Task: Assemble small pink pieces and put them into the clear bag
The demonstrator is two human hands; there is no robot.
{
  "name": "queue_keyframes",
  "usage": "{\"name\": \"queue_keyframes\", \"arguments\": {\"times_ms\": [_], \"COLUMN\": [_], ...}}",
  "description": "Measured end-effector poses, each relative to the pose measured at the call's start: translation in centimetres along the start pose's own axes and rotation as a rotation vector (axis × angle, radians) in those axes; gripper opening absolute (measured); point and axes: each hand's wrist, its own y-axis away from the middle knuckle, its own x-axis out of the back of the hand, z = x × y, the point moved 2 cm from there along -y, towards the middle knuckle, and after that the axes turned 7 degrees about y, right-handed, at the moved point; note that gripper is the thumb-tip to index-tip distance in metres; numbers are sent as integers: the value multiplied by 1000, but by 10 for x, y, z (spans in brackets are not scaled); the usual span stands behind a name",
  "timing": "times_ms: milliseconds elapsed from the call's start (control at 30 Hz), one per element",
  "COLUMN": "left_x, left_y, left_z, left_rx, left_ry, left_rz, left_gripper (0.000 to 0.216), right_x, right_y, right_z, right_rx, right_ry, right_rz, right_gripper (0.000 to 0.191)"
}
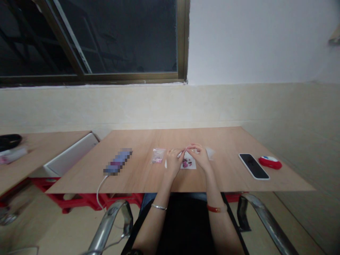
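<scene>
In the middle of the frame, the left hand (174,160) and the right hand (199,156) meet above a wooden table (217,177). The fingertips of both hands are pressed together around something very small; I cannot tell what it is. Just under the hands lies a white paper (189,163) with small pink and dark beads (186,163). A small plastic bag (158,155) lies left of the hands. At right lie 1 phone (253,166) and 1 red case (270,162).
</scene>
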Motion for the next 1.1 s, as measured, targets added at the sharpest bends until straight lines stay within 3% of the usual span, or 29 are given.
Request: {"name": "queue_keyframes", "arguments": {"times_ms": [367,500,667,867,1100], "left_x": [2,7,12,16,14], "left_y": [1,-1,-3,-2,-3], "left_z": [4,3,-3,-4,17], "left_rx": [-6,-20,-48,63,28], "left_ry": [-37,11,137,261,167], "left_rz": [-98,-125,-254,-290,-313], "left_gripper": [27,42,58,47,44], "right_x": [-4,4,8,5,-6], "right_y": [-1,2,6,6,6], "right_z": [26,25,18,10,17], "right_rx": [-27,-41,-9,18,-36], "right_ry": [118,255,267,169,51], "right_rz": [-36,-65,-184,-266,-295], "right_gripper": [37,41,44,35,21]}}
